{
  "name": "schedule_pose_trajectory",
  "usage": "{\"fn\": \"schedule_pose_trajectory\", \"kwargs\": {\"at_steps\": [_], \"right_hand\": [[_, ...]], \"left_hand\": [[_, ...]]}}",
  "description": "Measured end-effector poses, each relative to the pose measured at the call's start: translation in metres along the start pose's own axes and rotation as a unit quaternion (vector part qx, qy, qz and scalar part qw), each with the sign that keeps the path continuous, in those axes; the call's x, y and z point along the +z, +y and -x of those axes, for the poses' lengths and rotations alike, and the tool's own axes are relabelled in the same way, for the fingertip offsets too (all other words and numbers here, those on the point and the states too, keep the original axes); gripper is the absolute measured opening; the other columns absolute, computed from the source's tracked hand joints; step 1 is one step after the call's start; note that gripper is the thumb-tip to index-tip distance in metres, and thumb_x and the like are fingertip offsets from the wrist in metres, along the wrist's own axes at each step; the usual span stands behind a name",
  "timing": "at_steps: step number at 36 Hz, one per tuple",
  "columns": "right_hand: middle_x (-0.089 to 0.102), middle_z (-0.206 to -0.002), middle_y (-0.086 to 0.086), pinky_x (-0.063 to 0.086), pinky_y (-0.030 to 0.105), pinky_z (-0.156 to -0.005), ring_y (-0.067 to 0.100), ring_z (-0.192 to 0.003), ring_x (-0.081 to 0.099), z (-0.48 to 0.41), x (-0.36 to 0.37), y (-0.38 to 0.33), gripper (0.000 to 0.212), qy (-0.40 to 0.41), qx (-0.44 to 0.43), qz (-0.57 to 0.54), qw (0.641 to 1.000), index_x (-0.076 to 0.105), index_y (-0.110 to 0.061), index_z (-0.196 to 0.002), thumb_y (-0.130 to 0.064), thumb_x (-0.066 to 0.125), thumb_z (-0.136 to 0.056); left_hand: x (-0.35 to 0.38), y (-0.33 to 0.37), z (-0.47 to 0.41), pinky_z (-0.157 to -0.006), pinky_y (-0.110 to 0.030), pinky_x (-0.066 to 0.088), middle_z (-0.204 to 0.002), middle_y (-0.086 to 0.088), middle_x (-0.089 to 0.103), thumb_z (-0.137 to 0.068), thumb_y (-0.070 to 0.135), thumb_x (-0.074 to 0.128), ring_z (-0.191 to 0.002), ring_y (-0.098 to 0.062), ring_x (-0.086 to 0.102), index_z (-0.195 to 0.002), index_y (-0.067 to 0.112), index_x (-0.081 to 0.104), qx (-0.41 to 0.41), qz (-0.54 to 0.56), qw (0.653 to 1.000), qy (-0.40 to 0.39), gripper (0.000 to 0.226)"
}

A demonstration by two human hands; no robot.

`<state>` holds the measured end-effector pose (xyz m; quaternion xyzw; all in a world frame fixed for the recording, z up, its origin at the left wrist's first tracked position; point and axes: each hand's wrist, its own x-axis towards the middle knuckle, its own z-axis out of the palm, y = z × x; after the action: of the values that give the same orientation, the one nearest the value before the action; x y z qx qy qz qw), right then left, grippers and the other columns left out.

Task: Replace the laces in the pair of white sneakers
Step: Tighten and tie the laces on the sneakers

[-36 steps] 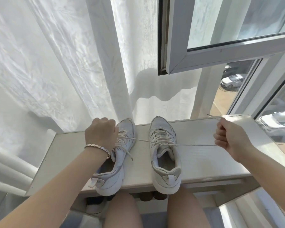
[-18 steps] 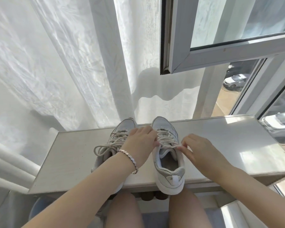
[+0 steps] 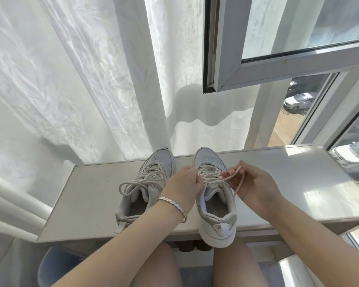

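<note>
Two white sneakers stand side by side on a pale windowsill [image 3: 91, 195], toes pointing at the curtain. The left sneaker [image 3: 151, 179] has its cream lace tied in a bow. My left hand [image 3: 184, 185] lies between the shoes with its fingers curled at the laces of the right sneaker [image 3: 214, 206]. My right hand [image 3: 255, 183] pinches a loop of the right shoe's cream lace [image 3: 233, 176], lifted just right of the eyelets. Whether the left fingers hold the lace is hidden.
A white sheer curtain [image 3: 81, 79] hangs behind the sill. An open window sash [image 3: 278, 65] juts out above right. The sill's bare right part [image 3: 298, 183] is sunlit. My knees sit below the sill's front edge, with a blue bin [image 3: 56, 266] lower left.
A second ago my hands pulled the left shoe's lace taut. Both hands then moved to the right shoe, and my right hand has now raised a loop of its lace.
</note>
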<state>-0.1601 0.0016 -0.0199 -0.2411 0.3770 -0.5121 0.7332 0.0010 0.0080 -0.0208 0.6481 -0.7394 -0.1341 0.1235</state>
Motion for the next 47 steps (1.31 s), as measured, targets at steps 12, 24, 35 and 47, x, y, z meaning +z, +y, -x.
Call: {"fn": "schedule_pose_trajectory", "kwargs": {"at_steps": [12, 24, 35, 47], "right_hand": [[0.050, -0.055, 0.000, 0.045, 0.015, -0.056, 0.008, -0.052, 0.047, -0.016, 0.013, -0.001, 0.026, -0.062, -0.042, 0.321, 0.944, 0.066, -0.003, -0.085, -0.014, 0.045, -0.097], [0.059, -0.059, -0.003, 0.044, 0.013, -0.060, 0.005, -0.057, 0.053, -0.013, 0.021, -0.015, 0.029, -0.133, 0.007, 0.419, 0.898, 0.067, -0.008, -0.070, -0.012, 0.051, -0.094], [0.067, -0.071, 0.010, 0.050, 0.015, -0.068, 0.009, -0.067, 0.062, -0.010, 0.022, -0.009, 0.039, -0.100, -0.042, 0.438, 0.893, 0.071, -0.002, -0.081, -0.030, 0.048, -0.096], [0.068, -0.067, 0.003, 0.048, 0.012, -0.054, 0.008, -0.054, 0.061, -0.007, 0.021, -0.003, 0.017, 0.027, -0.153, 0.422, 0.893, 0.055, -0.018, -0.090, -0.011, 0.069, -0.083]], "left_hand": [[-0.021, 0.000, 0.005, -0.064, -0.032, 0.037, -0.067, 0.005, 0.045, -0.097, 0.037, 0.040, -0.071, -0.023, 0.051, -0.071, 0.019, 0.033, 0.053, 0.089, 0.994, 0.039, 0.033], [-0.011, 0.014, -0.030, -0.095, -0.029, 0.028, -0.102, -0.004, 0.056, -0.092, 0.023, 0.054, -0.103, -0.019, 0.047, -0.097, 0.013, 0.062, 0.030, 0.126, 0.986, 0.100, 0.014], [-0.003, 0.007, 0.006, -0.073, -0.009, 0.045, -0.085, 0.009, 0.059, -0.084, 0.004, 0.064, -0.077, -0.003, 0.058, -0.105, 0.008, 0.069, 0.043, 0.337, 0.936, 0.096, 0.021], [0.005, 0.011, 0.012, -0.060, -0.004, 0.035, -0.067, 0.013, 0.059, -0.083, 0.021, 0.069, -0.069, 0.003, 0.055, -0.066, 0.023, 0.051, -0.013, 0.386, 0.919, 0.084, 0.024]]}}
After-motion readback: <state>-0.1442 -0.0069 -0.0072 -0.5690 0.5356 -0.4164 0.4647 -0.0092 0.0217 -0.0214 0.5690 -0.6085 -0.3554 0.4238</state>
